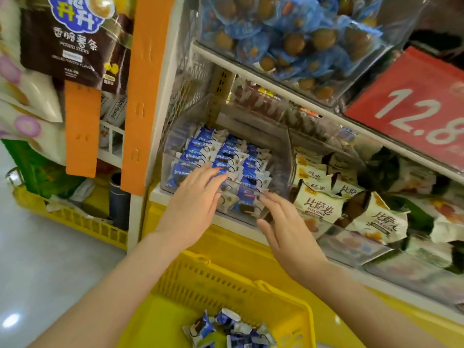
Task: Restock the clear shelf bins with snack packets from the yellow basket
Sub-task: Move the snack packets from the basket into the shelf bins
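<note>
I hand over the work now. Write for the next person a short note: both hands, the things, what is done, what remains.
Left hand: open, fingers flat on the blue packets in the clear bin.
Right hand: open, at the bin's front edge, holding nothing.
Done: packets stand in rows in the bin.
Left to do: loose packets lie in the yellow basket below.

The clear rigid plastic shelf bin is transparent and glossy, with glare on its walls; the blue-and-white snack packets in it are smooth, shiny plastic film with crimped ends. The yellow slotted plastic basket has a smooth, semi-gloss moulded finish. The brown potato-stick bag is glossy film, the orange upright strips look matt, the red price card is smooth with a slight sheen, and the pale floor is polished and reflective.
</note>
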Demonstrator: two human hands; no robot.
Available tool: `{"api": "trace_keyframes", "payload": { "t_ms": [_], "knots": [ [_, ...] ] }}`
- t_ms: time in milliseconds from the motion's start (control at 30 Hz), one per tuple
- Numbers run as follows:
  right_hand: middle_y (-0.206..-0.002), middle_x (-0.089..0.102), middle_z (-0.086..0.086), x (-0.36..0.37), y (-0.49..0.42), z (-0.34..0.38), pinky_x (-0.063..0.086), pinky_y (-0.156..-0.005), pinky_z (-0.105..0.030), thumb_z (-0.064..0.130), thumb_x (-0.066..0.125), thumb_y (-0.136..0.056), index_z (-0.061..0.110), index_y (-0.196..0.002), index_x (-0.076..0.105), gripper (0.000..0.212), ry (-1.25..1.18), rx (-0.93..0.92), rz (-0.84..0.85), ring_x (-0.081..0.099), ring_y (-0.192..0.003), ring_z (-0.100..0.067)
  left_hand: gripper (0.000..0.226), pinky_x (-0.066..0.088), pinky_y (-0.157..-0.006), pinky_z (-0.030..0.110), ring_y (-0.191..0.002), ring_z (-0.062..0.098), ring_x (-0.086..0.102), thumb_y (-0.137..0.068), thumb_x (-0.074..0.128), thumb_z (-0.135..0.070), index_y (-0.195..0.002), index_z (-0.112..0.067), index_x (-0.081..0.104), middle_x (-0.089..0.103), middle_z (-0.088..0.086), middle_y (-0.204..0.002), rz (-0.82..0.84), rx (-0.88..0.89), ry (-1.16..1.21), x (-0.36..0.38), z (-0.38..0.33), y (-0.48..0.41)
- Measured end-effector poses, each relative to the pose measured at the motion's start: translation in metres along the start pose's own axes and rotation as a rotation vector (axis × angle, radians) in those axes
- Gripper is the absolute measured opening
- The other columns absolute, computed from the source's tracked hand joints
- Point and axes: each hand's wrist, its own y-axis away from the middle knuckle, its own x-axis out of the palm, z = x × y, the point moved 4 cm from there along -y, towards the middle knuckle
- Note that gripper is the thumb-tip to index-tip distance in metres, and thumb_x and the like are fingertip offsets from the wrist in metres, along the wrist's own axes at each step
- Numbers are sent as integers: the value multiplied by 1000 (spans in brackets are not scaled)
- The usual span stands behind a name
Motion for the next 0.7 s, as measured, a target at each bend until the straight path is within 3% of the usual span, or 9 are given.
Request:
{"api": "trace_keyframes", "payload": {
  "t_ms": [100, 133, 200, 300, 500, 600, 700],
  "knots": [
    [-135, 44, 0, 12, 35, -11, 21, -103, -15, 31, 42, -97, 17, -129, 48, 35, -14, 50, -99, 34, -126, -9, 37, 36, -97, 32, -117, 22, 49, -91, 46, -19, -127, -13, 52, 54, 5, -123, -67, -6, 25, 7, -13, 33],
    [-129, 48, -2, 20, 48, -16, 30, -98, -19, 28, 45, -96, 15, -123, 52, 30, -13, 82, -124, 41, -121, -12, 33, 39, -91, 32, -108, 22, 53, -90, 47, -18, -122, -13, 54, 57, 5, -115, -58, 0, 21, 14, -17, 45],
    [-118, 51, -2, 41, 74, -25, 37, -86, -19, 23, 51, -95, 14, -116, 55, 23, -23, 167, -106, 52, -108, -16, 32, 36, -93, 32, -109, 19, 50, -93, 43, -22, -123, -17, 52, 55, -1, -114, 84, -42, 26, 38, -23, 68],
    [-119, 47, 4, 85, 114, -38, 37, -84, -17, 28, 43, -98, 20, -121, 50, 25, -84, 295, 91, 50, -107, -11, 33, 26, -104, 30, -119, 12, 39, -97, 34, -29, -128, -24, 43, 47, -8, -123, 296, -80, -8, 89, -23, 100],
    [-136, 36, 2, 186, 183, -51, 32, -100, -21, 24, 36, -100, 20, -135, 35, 35, -191, 463, 493, 38, -125, -13, 34, 29, -102, 32, -117, 17, 40, -97, 38, -23, -131, -17, 39, 45, 1, -127, 688, -49, -131, 194, -7, 162],
    [-144, 28, -3, 231, 209, -52, 29, -105, -23, 17, 36, -100, 12, -143, 24, 45, -288, 476, 705, 32, -132, -18, 38, 31, -102, 32, -120, 20, 41, -98, 39, -25, -134, -14, 38, 45, 4, -131, 828, -104, -134, 234, 8, 185],
    [-150, 23, -5, 265, 223, -55, 29, -108, -26, 16, 36, -101, 11, -147, 16, 51, -351, 518, 802, 30, -135, -21, 44, 30, -105, 31, -126, 21, 39, -98, 39, -27, -138, -11, 32, 41, 6, -138, 886, -249, -77, 264, 25, 202]
  ]
}}
